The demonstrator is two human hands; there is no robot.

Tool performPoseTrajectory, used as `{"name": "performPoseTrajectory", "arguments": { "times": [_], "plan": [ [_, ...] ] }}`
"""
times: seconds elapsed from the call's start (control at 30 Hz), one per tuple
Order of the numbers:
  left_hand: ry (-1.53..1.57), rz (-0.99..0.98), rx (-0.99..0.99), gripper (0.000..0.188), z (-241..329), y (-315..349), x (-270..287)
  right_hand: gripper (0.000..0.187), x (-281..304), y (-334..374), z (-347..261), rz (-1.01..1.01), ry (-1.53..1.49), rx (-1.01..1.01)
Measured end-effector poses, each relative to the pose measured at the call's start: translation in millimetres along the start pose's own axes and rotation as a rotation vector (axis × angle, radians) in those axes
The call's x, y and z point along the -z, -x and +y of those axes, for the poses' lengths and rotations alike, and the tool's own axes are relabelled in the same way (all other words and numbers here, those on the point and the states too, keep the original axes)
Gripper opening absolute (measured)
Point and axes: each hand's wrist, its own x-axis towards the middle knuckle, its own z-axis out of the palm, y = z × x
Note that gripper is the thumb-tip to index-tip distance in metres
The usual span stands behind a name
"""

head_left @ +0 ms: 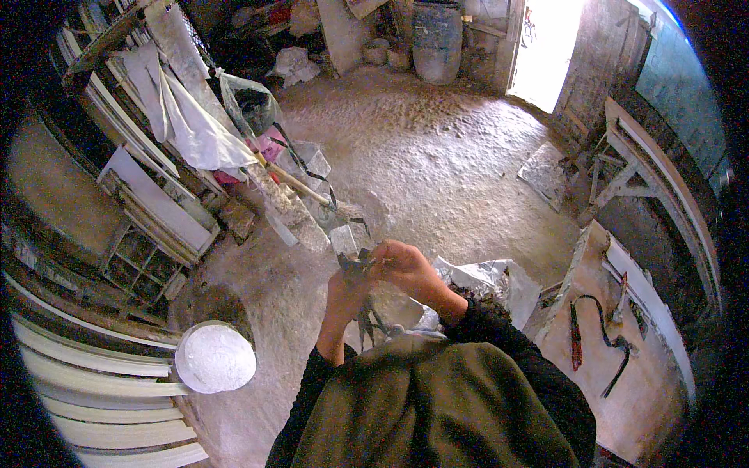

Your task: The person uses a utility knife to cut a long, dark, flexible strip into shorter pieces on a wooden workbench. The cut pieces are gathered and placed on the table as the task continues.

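As dark item (355, 264) is small, L hand (348, 295) grips it, R hand (403, 270) up against L, prob. for steadying; R grip unclear.

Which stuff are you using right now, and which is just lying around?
Seems in use:
left hand
right hand, close beside it
small dark thing at the fingers, too blurred to name

Seems just lying about:
blue barrel
white round container
whitish cloth
dark strap on the right
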Motion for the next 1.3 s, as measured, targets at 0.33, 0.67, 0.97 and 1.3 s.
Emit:
{"name": "performPoseTrajectory", "arguments": {
  "times": [0.33, 0.67, 0.97, 1.3],
  "plan": [
    [0.053, -0.007, -0.139, 0.016, 4.1, 1.5, 10.6, 0.051, 12.9, -7.4, 11.2, -0.088, 0.685, 0.178],
    [0.455, -0.116, -0.432, 0.031, 16.0, 4.7, 12.4, 0.062, -8.4, -23.5, 111.6, -0.096, 0.938, 0.384],
    [0.954, 0.014, -0.394, 0.037, 22.9, 2.8, 34.6, 0.037, -26.3, -7.0, 54.7, -0.178, 0.888, 0.041],
    [1.099, 0.228, -0.361, 0.033, 41.2, -11.9, 74.6, 0.035, -8.2, -14.6, 65.0, -0.214, 0.995, 0.022]
  ]
}}
